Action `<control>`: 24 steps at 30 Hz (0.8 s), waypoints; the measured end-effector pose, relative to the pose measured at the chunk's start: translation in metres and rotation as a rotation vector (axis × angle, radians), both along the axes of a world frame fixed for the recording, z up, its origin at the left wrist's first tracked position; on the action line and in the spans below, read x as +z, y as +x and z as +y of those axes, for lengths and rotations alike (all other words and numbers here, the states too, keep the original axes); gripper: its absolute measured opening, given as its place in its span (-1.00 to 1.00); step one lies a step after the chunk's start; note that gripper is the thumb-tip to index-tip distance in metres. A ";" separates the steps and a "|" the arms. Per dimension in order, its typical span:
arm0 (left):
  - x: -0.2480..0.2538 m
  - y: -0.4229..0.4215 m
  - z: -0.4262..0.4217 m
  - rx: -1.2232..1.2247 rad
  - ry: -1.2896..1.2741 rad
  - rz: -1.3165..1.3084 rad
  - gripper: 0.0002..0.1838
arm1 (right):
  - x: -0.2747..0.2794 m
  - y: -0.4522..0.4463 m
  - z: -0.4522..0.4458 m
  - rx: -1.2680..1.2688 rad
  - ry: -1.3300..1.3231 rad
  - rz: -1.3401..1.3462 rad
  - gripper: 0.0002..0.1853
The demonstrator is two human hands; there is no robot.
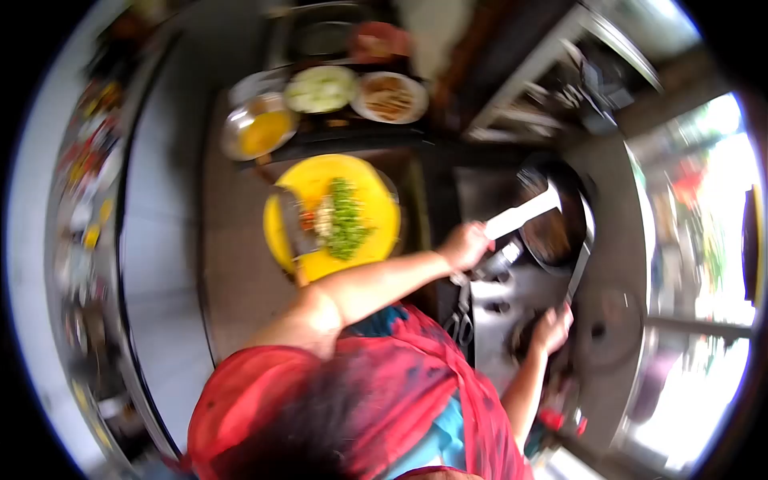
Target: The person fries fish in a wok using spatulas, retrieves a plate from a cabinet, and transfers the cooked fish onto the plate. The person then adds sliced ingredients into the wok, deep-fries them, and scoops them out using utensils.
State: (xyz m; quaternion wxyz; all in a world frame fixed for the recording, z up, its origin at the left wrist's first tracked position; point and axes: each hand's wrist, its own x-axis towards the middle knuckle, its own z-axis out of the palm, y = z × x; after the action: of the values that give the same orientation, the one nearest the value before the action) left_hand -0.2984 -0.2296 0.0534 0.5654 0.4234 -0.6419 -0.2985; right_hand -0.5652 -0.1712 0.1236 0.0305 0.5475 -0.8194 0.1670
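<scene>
My left hand (468, 244), with the arm stretched across to the right, is closed round the handle of a white spatula (524, 214). The spatula's broad end lies over a dark frying pan (552, 254) on the stove. Brownish food (548, 232) shows in the pan, too blurred to name. Lower right, my right hand (552, 328) is closed on a long metal utensil (579, 272), whose far end reaches the pan's right rim. Left of the stove sits a yellow chopping board (372, 180) with chopped green vegetables (346, 220) and a knife (296, 220).
Behind the board stand a steel bowl of yellow liquid (264, 132), a plate of pale green pieces (320, 90) and a plate of brown strips (390, 98). Scissors (460, 320) lie by the stove (500, 292). A wall and bright window (704, 240) bound the right side.
</scene>
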 end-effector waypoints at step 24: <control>-0.035 -0.005 -0.049 -0.378 0.867 0.584 -0.64 | -0.066 0.053 0.005 -0.179 0.012 -0.420 -0.65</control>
State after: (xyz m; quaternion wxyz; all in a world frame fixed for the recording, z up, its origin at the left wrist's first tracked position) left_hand -0.3037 -0.2791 0.0188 0.4305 0.3943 -0.3418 -0.7365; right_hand -0.5125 -0.1658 0.0579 -0.1292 0.4260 -0.8540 0.2692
